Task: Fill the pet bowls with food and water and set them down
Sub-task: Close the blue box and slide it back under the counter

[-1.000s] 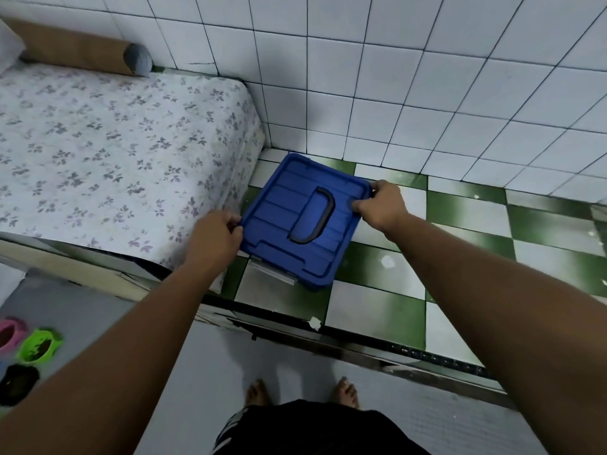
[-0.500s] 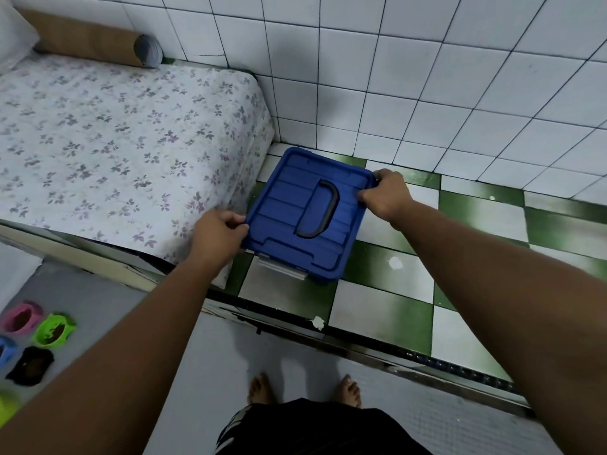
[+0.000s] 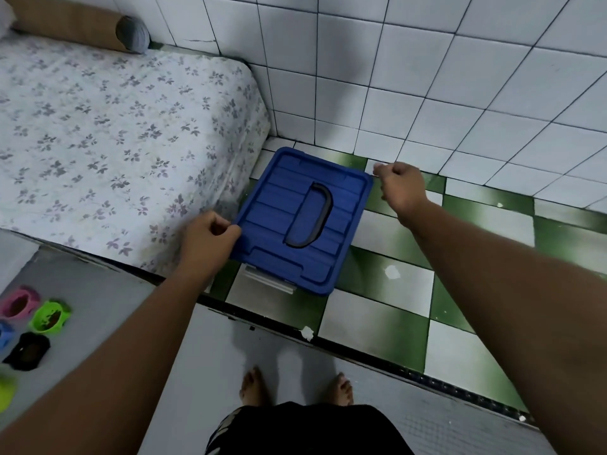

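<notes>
A blue storage box [image 3: 279, 208] with a dark handle set into its lid sits on the green and white floor tiles beside the mattress. My left hand [image 3: 205, 239] is at the lid's left edge, thumb and curled fingers pinching the rim. My right hand [image 3: 400, 187] hovers just off the lid's far right corner with its fingers curled and nothing in them. Several small pet bowls stand on the grey floor at the far left: a pink bowl [image 3: 18, 305], a green bowl [image 3: 51, 318] and a black bowl [image 3: 28, 351] with brown food in them.
A mattress [image 3: 108, 136] with a floral sheet fills the left, a brown bolster [image 3: 75, 23] at its far end. The white tiled wall [image 3: 427, 77] rises right behind the box. A metal door track [image 3: 361, 351] separates the tiles from the grey floor where my bare feet stand.
The box has gone down and away from me onto the tiles by the mattress. My right hand has let go of its corner.
</notes>
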A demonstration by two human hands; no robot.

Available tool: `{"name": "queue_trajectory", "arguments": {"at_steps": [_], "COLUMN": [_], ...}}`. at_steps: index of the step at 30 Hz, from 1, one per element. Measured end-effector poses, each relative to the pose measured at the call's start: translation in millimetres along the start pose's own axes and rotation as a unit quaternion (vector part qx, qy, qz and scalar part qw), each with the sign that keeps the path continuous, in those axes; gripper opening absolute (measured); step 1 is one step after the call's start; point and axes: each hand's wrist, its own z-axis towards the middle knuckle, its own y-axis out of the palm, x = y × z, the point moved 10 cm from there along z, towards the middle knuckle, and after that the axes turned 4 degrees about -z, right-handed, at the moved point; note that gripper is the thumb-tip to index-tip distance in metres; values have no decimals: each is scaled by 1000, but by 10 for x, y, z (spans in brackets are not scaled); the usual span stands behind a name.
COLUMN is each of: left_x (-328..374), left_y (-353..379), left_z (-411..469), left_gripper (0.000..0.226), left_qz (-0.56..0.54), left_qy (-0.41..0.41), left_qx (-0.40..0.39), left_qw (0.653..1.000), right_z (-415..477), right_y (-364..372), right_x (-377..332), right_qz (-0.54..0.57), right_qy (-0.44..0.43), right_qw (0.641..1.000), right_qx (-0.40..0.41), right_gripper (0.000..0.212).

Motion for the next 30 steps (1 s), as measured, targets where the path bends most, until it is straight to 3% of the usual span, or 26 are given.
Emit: {"name": "queue_trajectory", "arguments": {"at_steps": [3, 7, 12, 14, 16, 19, 21, 24, 27, 30], "left_x": [-37, -63, -99, -121, -135, -126, -121, -125, -150, -161], "left_y": [4, -4, -11, -8, -5, 5, 14, 23, 22, 23], "left_z": [-29, -39, -18, -11, -1, 9, 2, -9, -10, -4], "left_gripper": [14, 15, 16, 16, 15, 16, 16, 14, 15, 16], "left_qz": [-7, -4, -5, -12, -12, -5, -4, -9, -15, -24], "left_qy": [-1, 2, 0, -2, -4, -5, -8, -13, -21, -23], "left_qx": [9, 20, 27, 31, 38, 45, 47, 48, 47, 44], "left_qw": [1000, 1000, 1000, 999, 999, 999, 999, 999, 999, 999], "right_z": [226, 481, 640, 632, 629, 641, 629, 585, 588, 573], "right_y": [79, 454, 801, 944, 995, 934, 1022, 1154, 1062, 961], "right_x": [14, 88, 189, 229, 212, 124, 129, 160, 103, 106], "right_qz": [-78, -169, -294, -348, -449, -446, -475, -526, -481, -456], "right_qy": [-28, -40, -101, -146, -224, -284, -308, -333, -317, -260], "right_qw": [997, 980, 936, 905, 848, 841, 812, 762, 803, 836], "right_qx": [-3, -102, -166, -195, -171, -117, -144, -180, -152, -159], "right_gripper": [14, 22, 20, 25, 36, 56, 65, 56, 28, 18]}}
